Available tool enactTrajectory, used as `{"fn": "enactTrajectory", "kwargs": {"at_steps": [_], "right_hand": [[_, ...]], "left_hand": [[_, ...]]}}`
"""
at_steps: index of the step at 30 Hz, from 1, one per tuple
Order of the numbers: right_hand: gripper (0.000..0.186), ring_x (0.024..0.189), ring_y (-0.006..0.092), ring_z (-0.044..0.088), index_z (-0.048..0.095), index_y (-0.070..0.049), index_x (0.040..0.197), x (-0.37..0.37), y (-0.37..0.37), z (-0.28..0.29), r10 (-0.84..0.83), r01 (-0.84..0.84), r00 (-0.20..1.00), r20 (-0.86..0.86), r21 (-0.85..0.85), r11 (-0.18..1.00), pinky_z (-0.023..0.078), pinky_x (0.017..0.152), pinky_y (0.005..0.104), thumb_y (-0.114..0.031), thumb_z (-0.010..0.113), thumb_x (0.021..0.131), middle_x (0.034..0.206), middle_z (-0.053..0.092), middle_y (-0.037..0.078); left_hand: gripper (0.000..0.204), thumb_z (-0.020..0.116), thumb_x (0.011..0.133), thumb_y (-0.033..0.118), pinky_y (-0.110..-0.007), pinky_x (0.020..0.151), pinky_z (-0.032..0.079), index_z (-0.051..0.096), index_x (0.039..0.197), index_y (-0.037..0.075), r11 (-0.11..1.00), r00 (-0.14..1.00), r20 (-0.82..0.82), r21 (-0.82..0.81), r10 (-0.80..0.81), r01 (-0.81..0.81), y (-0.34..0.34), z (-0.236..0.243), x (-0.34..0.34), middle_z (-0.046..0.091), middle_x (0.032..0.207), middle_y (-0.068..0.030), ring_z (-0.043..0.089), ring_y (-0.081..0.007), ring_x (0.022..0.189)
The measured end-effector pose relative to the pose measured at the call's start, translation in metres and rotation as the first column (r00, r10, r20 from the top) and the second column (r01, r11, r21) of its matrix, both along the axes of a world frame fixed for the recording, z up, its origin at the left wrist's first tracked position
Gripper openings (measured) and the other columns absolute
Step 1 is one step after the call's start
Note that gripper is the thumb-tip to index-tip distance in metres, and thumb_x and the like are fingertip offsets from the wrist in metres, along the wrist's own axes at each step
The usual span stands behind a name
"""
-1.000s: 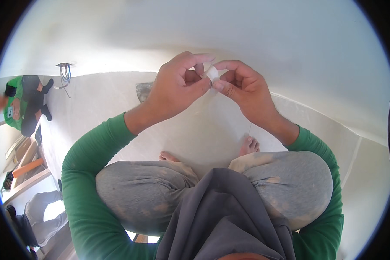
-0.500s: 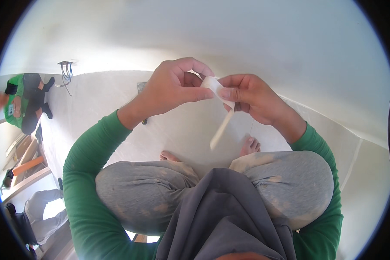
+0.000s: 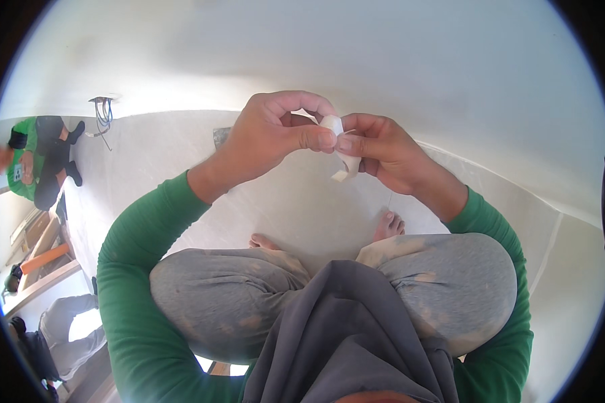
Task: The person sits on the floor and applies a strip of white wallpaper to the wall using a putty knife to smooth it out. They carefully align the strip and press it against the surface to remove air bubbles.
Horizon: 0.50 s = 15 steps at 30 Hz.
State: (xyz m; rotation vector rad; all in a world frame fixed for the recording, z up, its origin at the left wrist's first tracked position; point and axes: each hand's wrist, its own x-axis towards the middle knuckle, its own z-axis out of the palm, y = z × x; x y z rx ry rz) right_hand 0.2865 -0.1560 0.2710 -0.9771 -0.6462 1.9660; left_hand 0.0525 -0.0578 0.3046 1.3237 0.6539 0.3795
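A narrow white strip point(image 3: 347, 165), paper or tape by its look, is held up between my two hands. It is folded or curled, with its loose end hanging short under my right fingers. My left hand point(image 3: 270, 134) is closed, thumb and forefinger pinching the strip's upper end. Close beside it, my right hand point(image 3: 388, 149) is closed too, its thumb pressing the strip against the bent fingers. Part of the strip is hidden by the fingertips. Both hands are above the floor point(image 3: 302, 201), in front of my bent knees.
A pale wall point(image 3: 370, 54) rises just beyond my hands. Blue and dark wires point(image 3: 103, 115) stick out of it at left. A flat grey blade-like piece point(image 3: 220, 137) lies behind my left wrist. A person in green point(image 3: 28, 161) sits at far left, above wooden boards point(image 3: 50, 279) and another person's grey trousers point(image 3: 67, 329).
The strip's long hanging tail has come up and is now short and curled by my right fingers. My hands have drawn slightly closer together.
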Motion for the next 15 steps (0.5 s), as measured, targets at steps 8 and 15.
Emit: {"fn": "enactTrajectory", "kwargs": {"at_steps": [8, 15], "right_hand": [[0.046, 0.103, 0.0141, 0.072, 0.073, 0.001, 0.135, -0.005, -0.003, -0.005, -0.029, 0.027, 0.999, -0.025, -0.064, 0.998, 0.059, 0.088, 0.0321, -0.027, 0.084, 0.1, 0.115, 0.076, 0.006], [0.035, 0.097, 0.0121, 0.073, 0.077, 0.003, 0.121, -0.004, -0.008, -0.03, -0.222, 0.19, 0.937, 0.27, 0.138, 0.972, 0.057, 0.085, 0.0284, -0.019, 0.088, 0.095, 0.103, 0.079, 0.008]], "left_hand": [[0.029, 0.081, 0.103, 0.021, -0.027, 0.089, 0.052, 0.074, 0.123, 0.003, 0.967, 0.998, 0.037, -0.253, 0.048, -0.037, -0.006, -0.025, 0.0, 0.068, 0.106, 0.0, 0.061, -0.0107, 0.096], [0.034, 0.08, 0.104, 0.024, -0.028, 0.086, 0.056, 0.075, 0.129, 0.002, 0.99, 0.998, -0.051, -0.135, 0.042, -0.048, -0.007, -0.029, 0.007, 0.072, 0.106, -0.0027, 0.068, -0.0126, 0.094]]}}
